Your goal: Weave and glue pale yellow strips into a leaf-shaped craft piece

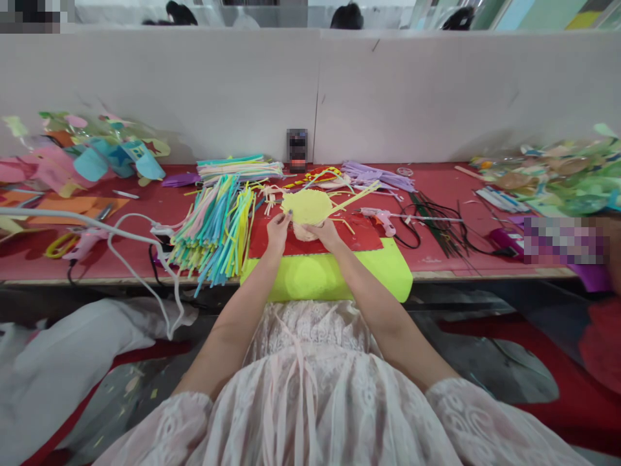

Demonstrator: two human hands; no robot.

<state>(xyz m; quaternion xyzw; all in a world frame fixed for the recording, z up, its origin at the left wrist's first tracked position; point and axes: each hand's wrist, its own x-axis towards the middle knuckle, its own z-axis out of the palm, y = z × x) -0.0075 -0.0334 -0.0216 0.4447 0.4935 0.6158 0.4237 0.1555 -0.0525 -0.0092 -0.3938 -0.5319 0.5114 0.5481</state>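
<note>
While both hands pinch a round yellow foam piece (306, 207) over the red sheet (359, 234), left hand (277, 232) and right hand (326, 234) grip opposite edges, steadying it flat.

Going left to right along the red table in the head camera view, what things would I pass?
Pink glue gun → bundle of colored foam strips → left hand → yellow foam disc → right hand → second glue gun → dark wires.

Setting was a shared craft workshop: a long red-covered workbench (436, 259) behind a white partition board (436, 97) held bundles of coloured foam strips (216, 226), a pink hot-glue gun (381, 219), and heaps of cut foam shapes (92, 158).
</note>
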